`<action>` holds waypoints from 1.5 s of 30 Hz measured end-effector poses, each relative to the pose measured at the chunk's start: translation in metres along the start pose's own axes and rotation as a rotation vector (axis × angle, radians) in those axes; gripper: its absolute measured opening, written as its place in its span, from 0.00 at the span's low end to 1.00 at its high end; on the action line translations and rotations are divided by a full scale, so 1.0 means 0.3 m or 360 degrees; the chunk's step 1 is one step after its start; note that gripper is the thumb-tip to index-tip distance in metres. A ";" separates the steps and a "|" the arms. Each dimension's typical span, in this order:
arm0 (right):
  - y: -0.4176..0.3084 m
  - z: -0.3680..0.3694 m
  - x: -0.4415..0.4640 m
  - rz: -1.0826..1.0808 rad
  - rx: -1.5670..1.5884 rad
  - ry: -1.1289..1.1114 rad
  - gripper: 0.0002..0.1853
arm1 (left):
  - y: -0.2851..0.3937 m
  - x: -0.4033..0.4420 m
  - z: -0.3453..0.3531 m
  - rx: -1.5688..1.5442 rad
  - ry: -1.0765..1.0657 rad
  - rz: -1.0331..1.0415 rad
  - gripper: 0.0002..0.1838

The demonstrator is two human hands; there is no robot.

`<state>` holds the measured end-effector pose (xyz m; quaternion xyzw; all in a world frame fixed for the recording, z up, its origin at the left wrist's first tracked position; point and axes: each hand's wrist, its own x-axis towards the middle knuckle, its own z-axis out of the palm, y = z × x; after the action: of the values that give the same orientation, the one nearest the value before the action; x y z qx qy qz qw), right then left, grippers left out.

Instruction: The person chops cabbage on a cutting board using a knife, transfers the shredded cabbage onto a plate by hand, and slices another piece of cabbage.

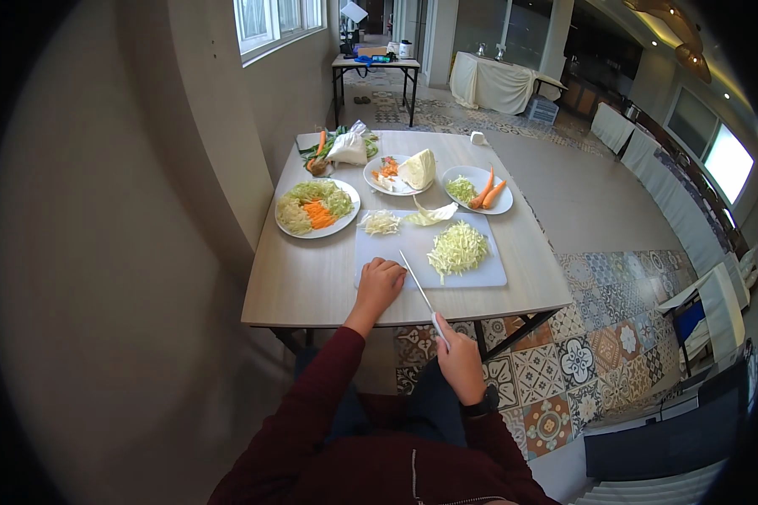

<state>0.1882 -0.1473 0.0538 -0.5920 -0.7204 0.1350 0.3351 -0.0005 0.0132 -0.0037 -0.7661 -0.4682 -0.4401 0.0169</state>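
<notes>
My right hand (461, 358) grips the white handle of a kitchen knife (417, 282), its blade pointing up and left over the front of the white cutting board (396, 244). My left hand (381, 284) rests on the board's front left part, fingers curled down and close to the blade. A small brownish bit shows by its fingertips, too hidden to name. Right of the blade lies a big heap of shredded cabbage (457, 250). Toward the board's back sit a smaller heap of cabbage shreds (381, 222) and a loose cabbage leaf (430, 214).
Behind the board stand a plate (316, 236) of shredded cabbage and carrot, a plate (386, 190) with a cabbage wedge (418, 170), and a plate (502, 207) with carrots (485, 194). A plastic bag (348, 149) lies among vegetables at back left. A wall borders the table's left.
</notes>
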 end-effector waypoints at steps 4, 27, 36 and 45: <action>-0.020 -0.006 -0.001 0.0069 -0.0153 0.0025 0.27 | 0.000 0.004 0.003 0.0019 -0.0053 -0.0071 0.06; -0.017 -0.048 -0.038 0.0169 0.0207 -0.0058 0.25 | 0.006 0.003 0.003 -0.0063 -0.0080 -0.0268 0.15; -0.019 -0.052 -0.055 0.0042 0.0392 0.0104 0.23 | -0.011 -0.001 0.009 -0.0013 0.0005 -0.0064 0.02; -0.051 -0.073 -0.068 0.0148 0.0381 -0.0069 0.24 | -0.002 0.003 0.003 -0.0012 0.0010 -0.0082 0.02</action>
<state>0.1920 -0.1749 0.0725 -0.5776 -0.6779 0.2482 0.3810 -0.0003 0.0145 -0.0038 -0.7523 -0.4862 -0.4445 0.0041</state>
